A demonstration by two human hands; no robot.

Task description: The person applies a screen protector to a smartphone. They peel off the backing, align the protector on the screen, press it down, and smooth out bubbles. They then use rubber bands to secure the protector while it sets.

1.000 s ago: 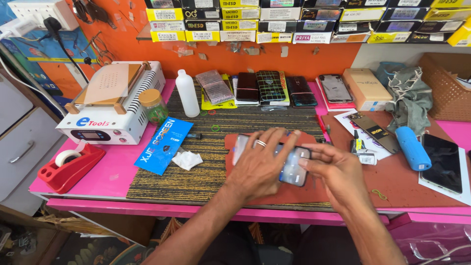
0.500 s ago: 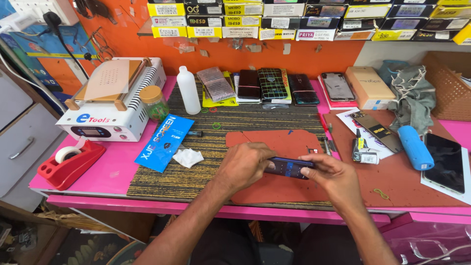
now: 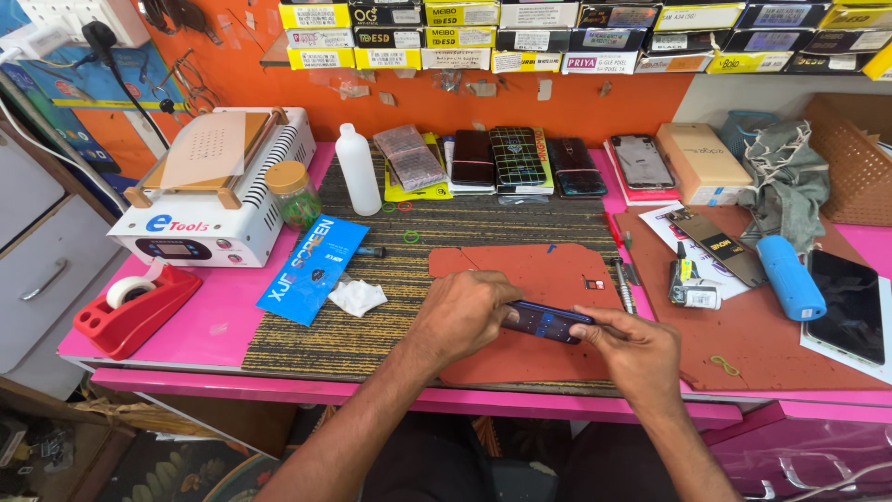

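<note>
Centrally, hands (image 3: 548, 330) gripping dark phone (image 3: 546, 322), blue packet (image 3: 312, 268) left

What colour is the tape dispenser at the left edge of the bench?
Red, holding a whitish roll; the head view shows the tape dispenser clearly.

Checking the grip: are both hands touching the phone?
Touching. The head view shows the left hand gripping one end of the dark phone and the right hand the other.

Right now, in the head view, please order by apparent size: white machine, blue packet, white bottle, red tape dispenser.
1. white machine
2. blue packet and red tape dispenser: they look alike, so I do not rank them.
3. white bottle
</note>
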